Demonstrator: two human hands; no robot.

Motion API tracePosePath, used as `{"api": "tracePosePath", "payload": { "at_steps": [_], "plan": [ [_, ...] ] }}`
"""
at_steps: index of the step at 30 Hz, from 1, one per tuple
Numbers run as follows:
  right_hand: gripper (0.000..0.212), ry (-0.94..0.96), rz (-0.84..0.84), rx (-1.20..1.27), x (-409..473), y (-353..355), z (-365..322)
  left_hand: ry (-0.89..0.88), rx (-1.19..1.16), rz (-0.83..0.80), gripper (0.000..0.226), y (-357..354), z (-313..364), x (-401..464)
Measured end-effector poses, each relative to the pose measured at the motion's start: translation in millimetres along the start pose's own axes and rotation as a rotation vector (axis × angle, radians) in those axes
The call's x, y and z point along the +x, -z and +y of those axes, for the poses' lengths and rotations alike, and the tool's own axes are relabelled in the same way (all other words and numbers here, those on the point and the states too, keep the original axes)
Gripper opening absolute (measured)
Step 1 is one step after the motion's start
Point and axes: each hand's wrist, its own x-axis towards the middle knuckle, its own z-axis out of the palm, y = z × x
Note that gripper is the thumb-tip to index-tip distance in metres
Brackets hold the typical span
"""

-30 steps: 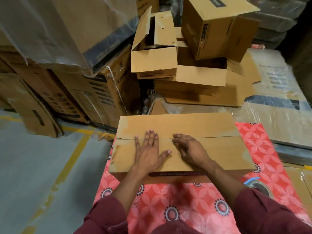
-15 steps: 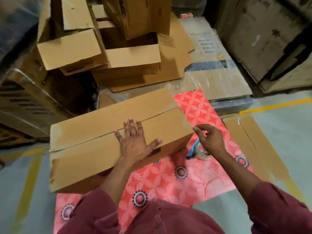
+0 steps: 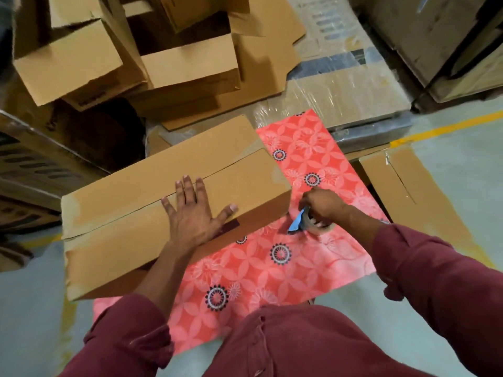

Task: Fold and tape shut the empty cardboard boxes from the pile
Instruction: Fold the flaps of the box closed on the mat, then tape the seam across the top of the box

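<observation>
With the box [image 3: 174,202] folded shut on the red mat [image 3: 285,268], the left hand [image 3: 190,216] presses flat on its flaps while the right hand [image 3: 321,205] curls around the tape [image 3: 313,225] beside it; taping the seam looks next.

Brown cardboard box [image 3: 152,213]: long, flaps folded down, meeting along a centre seam with no tape visible on it. Lies tilted across a red patterned mat [image 3: 272,268].

Tape roll [image 3: 321,227] with a blue tab: on the mat, just right of the box.

Pile of boxes [image 3: 163,63]: behind the folded box, open, flaps up, stacked unevenly.
</observation>
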Motion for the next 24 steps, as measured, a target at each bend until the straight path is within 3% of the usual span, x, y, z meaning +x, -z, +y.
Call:
{"api": "tracePosePath", "payload": {
  "at_steps": [6, 12, 16, 19, 21, 23, 24],
  "plan": [
    [0.041, 0.134, -0.008, 0.197, -31.7, 20.7, -9.2, 0.020, 0.012, -0.006, 0.124, -6.2, 28.3, -0.6],
    [0.019, 0.378, 0.040, 0.506, -83.0, 80.3, -41.6, 0.007, 0.034, -0.007, 0.122, -10.9, 72.8, -10.0],
    [0.021, 0.449, 0.044, 0.530, -76.9, 126.1, -69.1, -0.021, 0.027, -0.089, 0.120, -14.5, 82.0, -14.0],
    [0.019, 0.527, 0.062, 0.631, -64.0, 152.3, -98.7, 0.116, -0.454, -0.174, 0.109, -24.5, 72.9, -25.9],
    [0.019, 0.573, 0.063, 0.702, -53.4, 164.8, -121.8, 0.066, -0.552, -0.127, 0.096, -26.3, 55.7, -35.5],
    [0.023, 0.612, 0.083, 0.715, -40.3, 172.9, -146.8, -0.117, -0.347, 0.039, 0.083, -13.2, 24.2, -38.7],
    [0.026, 0.627, 0.099, 0.710, -33.8, 175.3, -159.6, -0.164, -0.172, 0.028, 0.092, -2.2, 7.4, -42.8]
  ]
}}
